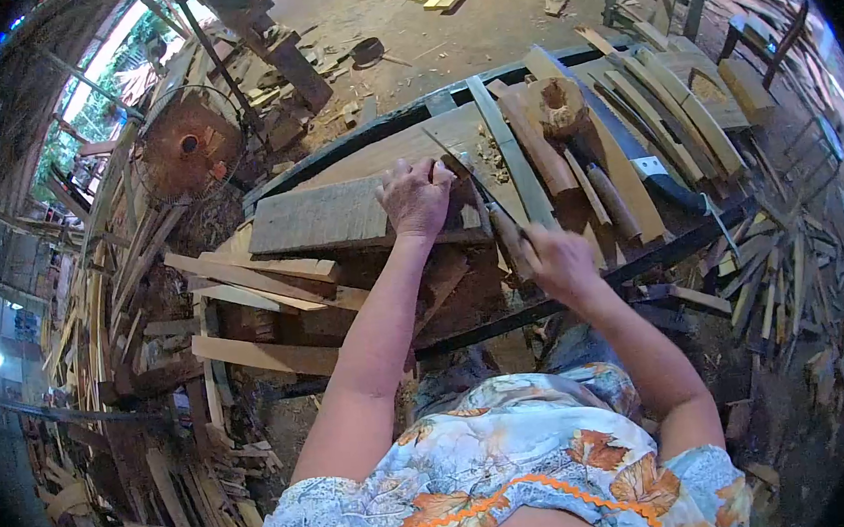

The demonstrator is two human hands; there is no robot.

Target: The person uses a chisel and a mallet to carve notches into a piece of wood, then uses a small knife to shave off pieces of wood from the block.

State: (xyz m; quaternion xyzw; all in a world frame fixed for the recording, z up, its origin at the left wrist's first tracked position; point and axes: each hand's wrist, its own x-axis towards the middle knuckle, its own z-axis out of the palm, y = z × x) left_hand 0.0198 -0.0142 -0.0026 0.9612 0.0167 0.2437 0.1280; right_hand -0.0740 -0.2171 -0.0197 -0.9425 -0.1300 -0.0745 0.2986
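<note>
My left hand [417, 199] is closed near the right end of a thick grey wooden block [318, 217], its fingers bent round something small that I cannot make out. A long thin dark tool [462, 167], like a file or blade, slants past my left fingertips, with its upper tip beyond them. Its lower end runs down towards my right hand [563, 263], which is closed, slightly blurred, beside a wooden handle [510, 236]. Just what the right fingers grip is partly hidden. Small shavings [493, 162] lie on the board behind the tool.
Right of my hands are a handsaw [650, 168], a hollowed wooden piece [557, 106], wooden rods and strips [680, 110]. Loose boards [259, 353] stick out at the left, near a round fan [189, 143]. Scrap wood [784, 272] lies at the far right.
</note>
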